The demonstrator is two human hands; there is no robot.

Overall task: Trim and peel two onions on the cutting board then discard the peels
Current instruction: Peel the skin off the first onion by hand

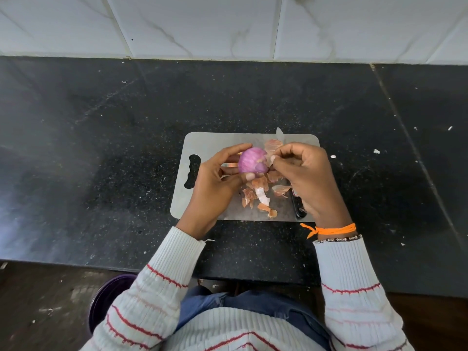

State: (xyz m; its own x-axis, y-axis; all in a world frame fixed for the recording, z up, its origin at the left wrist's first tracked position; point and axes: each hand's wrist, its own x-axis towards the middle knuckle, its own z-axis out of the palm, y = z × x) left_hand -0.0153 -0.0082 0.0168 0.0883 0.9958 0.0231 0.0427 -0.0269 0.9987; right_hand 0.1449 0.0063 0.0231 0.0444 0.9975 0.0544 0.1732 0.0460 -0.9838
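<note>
I hold the round, mostly peeled purple onion [252, 160] in my left hand [217, 178], fingers curled around its left side and my thumb under it, lifted just above the grey rectangular cutting board [210, 143]. My right hand [307, 173] is close against the onion's right side, thumb and fingertips pinching a thin strip of pale papery skin [273, 148] that reaches up from the bulb — a narrow grip, closed on that skin. A patch of darker purple shows low on the onion's right face.

Below my hands, loose orange-brown and white onion peels [260, 196] lie scattered over the middle of the board, with one piece near its front edge. The black-handled knife [298, 205] lies on the board's right part, its handle partly hidden beneath my right wrist and the blade tip showing past the far edge. The board rests on the black speckled stone counter [101, 148], its cut-out handle to the left. An orange thread [334, 229] is tied around my right wrist.
</note>
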